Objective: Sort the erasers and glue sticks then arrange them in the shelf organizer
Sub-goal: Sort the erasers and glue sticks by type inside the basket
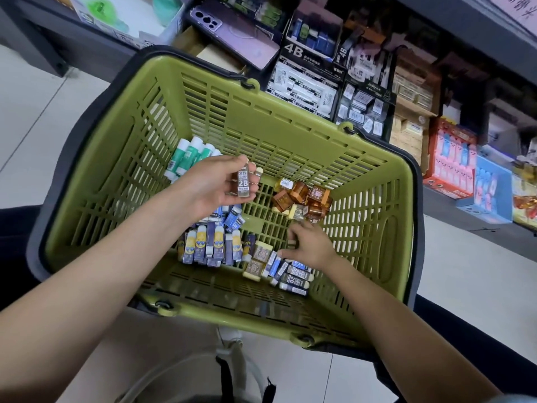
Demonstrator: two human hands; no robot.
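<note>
Brown-sleeved 2B eraser (pixel 243 181) stands pinched between the thumb and curled fingers (pixel 256 178) of the left hand (pixel 213 186) at mid-frame, above the green basket (pixel 290 123). Below right, the right hand (pixel 312 247) curls over loose erasers (pixel 292 273); whether it grips one I cannot tell. Glue sticks (pixel 191 158) lie in the basket's upper left. The shelf organizer (pixel 308 88) fills the upper right.

The olive-green slotted plastic basket (pixel 290 117) looks matt. The brown cube-shaped erasers (pixel 302 196) wear glossy clear film. The white-and-green glue sticks (pixel 191 158) are smooth plastic tubes. The pale floor tiles (pixel 37 117) shine softly.
</note>
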